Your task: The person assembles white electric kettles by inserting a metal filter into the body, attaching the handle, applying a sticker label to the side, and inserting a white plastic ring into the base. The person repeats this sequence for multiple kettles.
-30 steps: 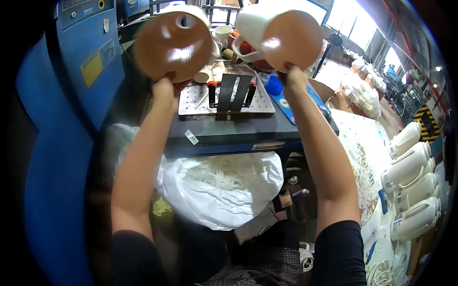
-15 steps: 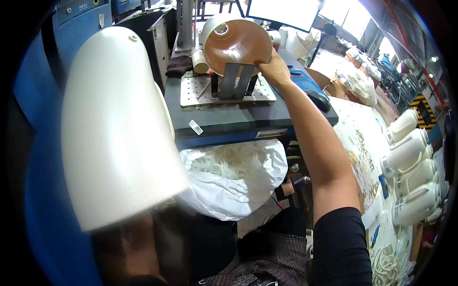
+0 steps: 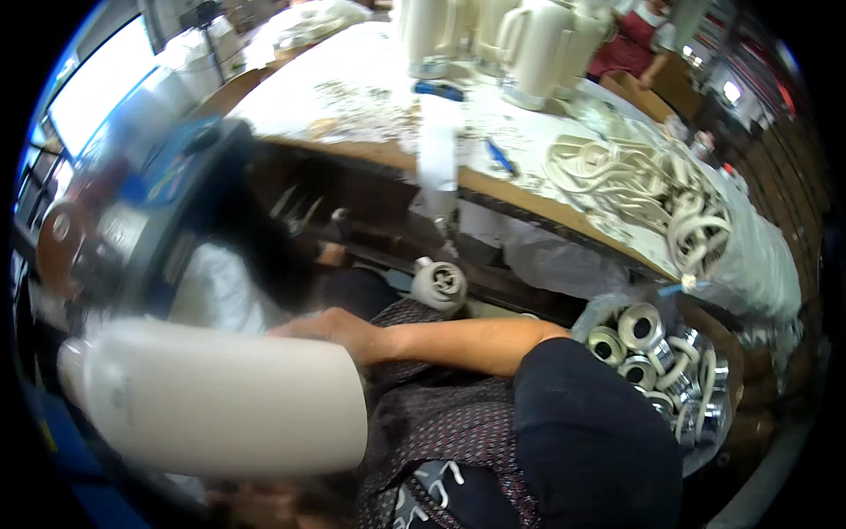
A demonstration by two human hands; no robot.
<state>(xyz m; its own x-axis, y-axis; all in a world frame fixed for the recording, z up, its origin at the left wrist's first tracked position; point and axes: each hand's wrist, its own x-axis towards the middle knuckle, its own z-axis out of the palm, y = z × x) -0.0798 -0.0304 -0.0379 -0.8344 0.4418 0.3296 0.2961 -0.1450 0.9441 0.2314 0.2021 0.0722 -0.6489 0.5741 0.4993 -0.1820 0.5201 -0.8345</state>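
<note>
A long cream jug shell [image 3: 229, 401], slightly blurred, lies sideways across the lower left in front of my body. My right hand [image 3: 339, 333] is at its far side with the wrist bent; the fingers are closed at the shell and partly hidden behind it. Under its near side is my left hand [image 3: 264, 501], dark and blurred, supporting the shell with its fingers mostly hidden. At the far left, another shell with a brown inside [image 3: 62, 234] sits by the blurred dark bench [image 3: 189, 189].
Several cream jugs [image 3: 538, 53] stand on the worktable [image 3: 352, 53], beside coiled cream rings [image 3: 608, 172] and a blue pen [image 3: 500, 157]. A bag of cream and metal collars [image 3: 639, 326] is at right. A white part [image 3: 439, 284] sits below the table. A person in red [image 3: 630, 44] is beyond.
My view has swung right, toward the worktable. My right hand has left the brown-lined shell at the bench and come to the cream jug shell, now turned sideways.
</note>
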